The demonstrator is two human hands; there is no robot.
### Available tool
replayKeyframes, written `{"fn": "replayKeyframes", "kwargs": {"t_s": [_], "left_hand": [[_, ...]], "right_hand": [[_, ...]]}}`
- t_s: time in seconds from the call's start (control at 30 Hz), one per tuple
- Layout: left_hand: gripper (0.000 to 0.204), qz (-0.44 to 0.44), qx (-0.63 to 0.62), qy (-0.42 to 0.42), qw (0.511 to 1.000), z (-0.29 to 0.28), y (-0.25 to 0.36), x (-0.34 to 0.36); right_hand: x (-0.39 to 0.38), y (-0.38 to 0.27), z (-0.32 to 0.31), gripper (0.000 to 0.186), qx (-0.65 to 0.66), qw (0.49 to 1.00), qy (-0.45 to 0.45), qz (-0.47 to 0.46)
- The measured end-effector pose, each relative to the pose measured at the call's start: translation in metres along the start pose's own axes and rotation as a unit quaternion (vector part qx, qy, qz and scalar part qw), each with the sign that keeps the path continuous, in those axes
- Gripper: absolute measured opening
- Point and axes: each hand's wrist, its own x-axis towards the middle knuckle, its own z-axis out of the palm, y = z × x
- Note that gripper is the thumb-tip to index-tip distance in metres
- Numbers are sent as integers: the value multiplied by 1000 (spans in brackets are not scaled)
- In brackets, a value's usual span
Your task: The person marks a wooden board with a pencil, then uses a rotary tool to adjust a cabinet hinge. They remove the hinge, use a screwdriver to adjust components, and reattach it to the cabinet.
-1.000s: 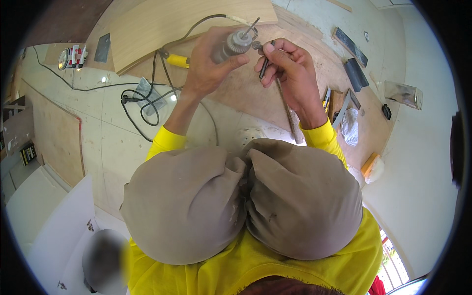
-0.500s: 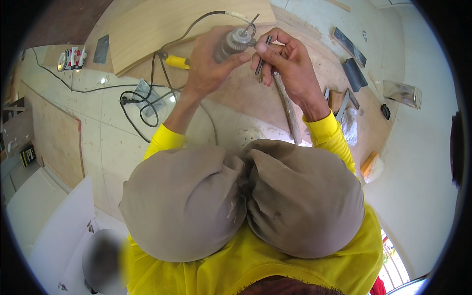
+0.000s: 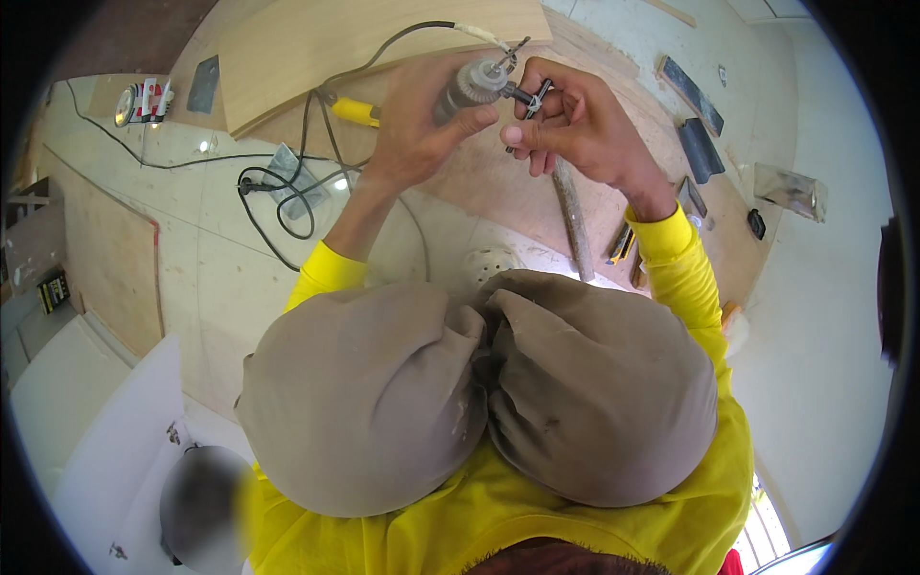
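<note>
Drill [image 3: 475,84], upper centre of frame, clamped in my left hand [image 3: 410,129]; my right hand [image 3: 585,125] grips dark chuck key [image 3: 518,94] at drill's side.

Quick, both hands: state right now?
Left hand: closed, holding the drill.
Right hand: closed, thumb and fingers holding the dark T-handled chuck key, its head at the drill's toothed collar.
</note>
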Motion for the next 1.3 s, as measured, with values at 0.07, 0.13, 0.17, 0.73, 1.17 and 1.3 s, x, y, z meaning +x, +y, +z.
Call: {"fn": "replayKeyframes", "kwargs": {"t_s": [0.07, 0.13, 0.17, 0.73, 1.17, 1.3], "left_hand": [[58, 2, 1, 6, 1000, -1, -2, -1], [58, 6, 7, 12, 1000, -1, -3, -1], [58, 1, 10, 8, 1000, -2, 0, 0], [59, -115, -117, 19, 986, 14, -7, 3], [68, -73, -146, -53, 985, 4, -15, 6], [70, -85, -172, -64, 979, -5, -31, 3]], "right_hand": [[-3, 4, 13, 27, -20, 998, 49, -35], [-1, 15, 18, 23, -198, 961, 131, -142], [5, 23, 16, 21, -358, 887, 182, -227], [-22, 52, 5, 21, 55, 986, 155, -40], [-1, 93, -9, 49, -258, 904, 321, -116], [5, 17, 12, 44, -199, 891, 306, -269]]}}
